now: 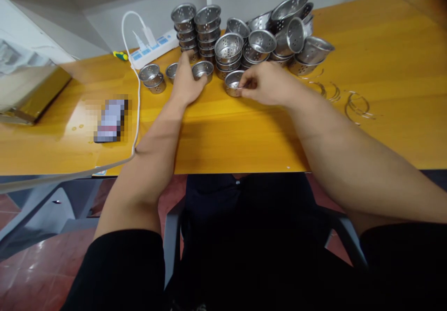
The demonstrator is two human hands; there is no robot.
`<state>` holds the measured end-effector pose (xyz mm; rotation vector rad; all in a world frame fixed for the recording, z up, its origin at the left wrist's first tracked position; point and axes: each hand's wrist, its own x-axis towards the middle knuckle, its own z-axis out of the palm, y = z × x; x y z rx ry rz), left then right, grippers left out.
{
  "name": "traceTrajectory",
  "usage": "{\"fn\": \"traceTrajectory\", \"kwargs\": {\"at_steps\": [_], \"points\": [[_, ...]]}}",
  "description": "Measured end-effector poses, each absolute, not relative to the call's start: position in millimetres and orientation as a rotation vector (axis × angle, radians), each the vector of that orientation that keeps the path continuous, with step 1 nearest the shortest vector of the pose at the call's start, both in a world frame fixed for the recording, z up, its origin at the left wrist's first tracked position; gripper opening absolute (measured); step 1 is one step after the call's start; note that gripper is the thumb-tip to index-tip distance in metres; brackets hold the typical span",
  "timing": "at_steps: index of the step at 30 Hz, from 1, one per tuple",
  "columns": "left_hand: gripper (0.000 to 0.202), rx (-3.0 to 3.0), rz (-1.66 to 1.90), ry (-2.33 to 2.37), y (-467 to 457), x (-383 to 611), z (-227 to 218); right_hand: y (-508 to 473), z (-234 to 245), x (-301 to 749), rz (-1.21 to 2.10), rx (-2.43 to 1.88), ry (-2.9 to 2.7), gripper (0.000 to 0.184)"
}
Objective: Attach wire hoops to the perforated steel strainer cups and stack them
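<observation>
My left hand (187, 82) reaches over the table with its fingers stretched out and its thumb apart. Between thumb and forefinger stands a small perforated steel cup (203, 70), and the thumb is at its front side. Another cup (171, 72) is partly hidden behind the same hand. My right hand (267, 83) pinches the right rim of a low perforated cup (232, 84) standing on the table; its fingertips partly cover that rim. Directly behind are stacked cups (228, 50) of the same kind.
Two tall cup stacks (207, 22) and a loose heap of cups (289, 36) stand at the back. Thin curved wires (356, 106) lie at right. A power strip (157, 50), a white cable (138, 111), a phone (111, 120) and two cups (153, 80) are at left.
</observation>
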<state>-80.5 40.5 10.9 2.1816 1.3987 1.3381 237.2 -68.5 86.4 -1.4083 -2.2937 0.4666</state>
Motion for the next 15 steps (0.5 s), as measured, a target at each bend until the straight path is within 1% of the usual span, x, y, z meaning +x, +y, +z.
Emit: {"fn": "traceTrajectory", "kwargs": {"at_steps": [2, 3, 4, 7, 9, 12, 15], "points": [[0.067, 2.222, 1.488, 1.303, 39, -77, 19, -68, 87, 238, 0.443, -1.374, -2.233, 0.021], [0.069, 2.234, 1.54, 1.216, 37, -74, 23, -69, 88, 238, 0.441, -1.341, -2.197, 0.021], [0.076, 2.24, 1.55, 1.109, 33, -70, 26, -71, 89, 237, 0.444, -1.301, -2.169, 0.022], [0.1, 2.235, 1.362, 0.868, 16, -59, 33, -77, 94, 236, 0.476, -1.202, -2.102, 0.024], [0.109, 2.226, 1.19, 0.846, 3, -52, 34, -81, 97, 234, 0.541, -1.142, -2.092, 0.028], [0.111, 2.178, 1.05, 0.86, -11, -43, 31, -85, 98, 233, 0.651, -1.037, -2.155, 0.028], [0.104, 2.132, 1.039, 0.863, -11, -39, 27, -88, 102, 234, 0.655, -0.983, -2.173, 0.019]]}}
